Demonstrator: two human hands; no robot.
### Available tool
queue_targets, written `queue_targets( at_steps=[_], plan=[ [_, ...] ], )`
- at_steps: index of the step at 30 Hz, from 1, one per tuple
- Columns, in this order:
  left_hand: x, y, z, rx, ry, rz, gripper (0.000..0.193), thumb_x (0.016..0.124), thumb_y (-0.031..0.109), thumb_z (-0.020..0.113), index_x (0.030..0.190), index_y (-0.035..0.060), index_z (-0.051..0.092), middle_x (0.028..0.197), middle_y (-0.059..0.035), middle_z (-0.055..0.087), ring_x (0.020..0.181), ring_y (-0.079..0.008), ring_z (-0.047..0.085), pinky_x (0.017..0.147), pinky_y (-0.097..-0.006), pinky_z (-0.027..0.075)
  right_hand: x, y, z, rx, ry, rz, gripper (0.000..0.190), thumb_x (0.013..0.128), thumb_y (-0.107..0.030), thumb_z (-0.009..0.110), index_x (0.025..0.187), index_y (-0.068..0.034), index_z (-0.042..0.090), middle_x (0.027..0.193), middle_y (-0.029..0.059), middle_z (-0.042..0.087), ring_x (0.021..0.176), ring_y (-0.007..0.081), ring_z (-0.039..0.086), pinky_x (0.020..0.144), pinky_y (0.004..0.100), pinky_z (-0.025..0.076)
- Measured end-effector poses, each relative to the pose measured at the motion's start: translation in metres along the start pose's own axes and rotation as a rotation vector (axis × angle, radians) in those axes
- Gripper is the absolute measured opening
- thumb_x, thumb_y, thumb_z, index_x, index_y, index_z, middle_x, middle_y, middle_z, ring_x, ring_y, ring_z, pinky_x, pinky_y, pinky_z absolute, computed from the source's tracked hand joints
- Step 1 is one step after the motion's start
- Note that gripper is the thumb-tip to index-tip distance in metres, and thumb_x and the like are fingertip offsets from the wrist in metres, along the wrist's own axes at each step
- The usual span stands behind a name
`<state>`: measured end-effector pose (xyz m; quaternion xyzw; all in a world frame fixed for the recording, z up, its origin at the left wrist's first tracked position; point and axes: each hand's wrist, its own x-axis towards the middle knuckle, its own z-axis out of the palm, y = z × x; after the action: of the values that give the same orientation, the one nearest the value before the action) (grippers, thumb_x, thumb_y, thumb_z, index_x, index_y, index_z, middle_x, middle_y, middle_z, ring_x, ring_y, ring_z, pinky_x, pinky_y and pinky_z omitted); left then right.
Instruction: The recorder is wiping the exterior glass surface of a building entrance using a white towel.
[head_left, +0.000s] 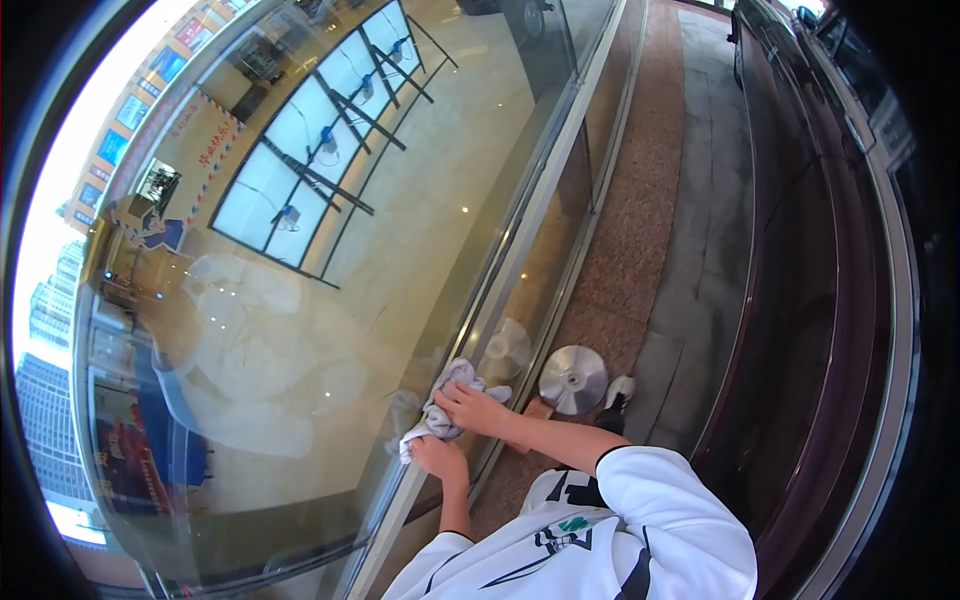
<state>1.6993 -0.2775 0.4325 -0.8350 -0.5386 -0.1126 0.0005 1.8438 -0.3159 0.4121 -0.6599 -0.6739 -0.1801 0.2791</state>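
A crumpled grey-white cloth (459, 372) lies bunched against the metal rail (517, 251) of a glass shopfront. My right hand (474, 409) grips the cloth from above, fingers bent into its folds. Lower down, my left hand (439, 457) holds the cloth's near end against the same rail. Large glass panes (360, 315) rise to the left of the rail and carry reflections, among them a pale reflection of the cloth. Parts of the cloth are hidden under my fingers.
A round metal disc (574, 379) sits on the reddish stone strip (630, 195), by my shoe (621, 388). To the right stands a dark maroon car (795, 300) along the grey paving (705, 165). Behind the glass, lit panels (300, 142) stand on black supports.
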Motion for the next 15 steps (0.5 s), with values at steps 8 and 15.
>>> queue_targets(
  at_steps=[8, 15],
  plan=[
    [0.067, 0.127, 0.033, -0.055, 0.05, 0.001, 0.019, 0.066, -0.001, 0.065, 0.084, -0.0057, 0.061, 0.094, -0.0238, 0.056, 0.091, -0.044, 0.053, 0.08, -0.052, 0.042, 0.009, 0.15, -0.012, 0.033, 0.01, -0.028, 0.031, 0.073, -0.018, 0.06, 0.098, -0.002, 0.068, 0.119, 0.0077, 0.055, 0.109, 0.0258, 0.052, 0.092, 0.0343, 0.045],
    [0.107, 0.244, 0.076, -0.031, 0.013, 0.059, 0.019, 0.067, 0.0, 0.064, 0.085, -0.0057, 0.061, 0.094, -0.0239, 0.056, 0.091, -0.0436, 0.053, 0.081, -0.0517, 0.041, -0.005, 0.287, -0.017, 0.045, 0.016, -0.048, 0.029, 0.075, -0.018, 0.061, 0.098, -0.001, 0.067, 0.116, 0.0086, 0.056, 0.108, 0.0254, 0.052, 0.091, 0.0334, 0.044]
  ],
)
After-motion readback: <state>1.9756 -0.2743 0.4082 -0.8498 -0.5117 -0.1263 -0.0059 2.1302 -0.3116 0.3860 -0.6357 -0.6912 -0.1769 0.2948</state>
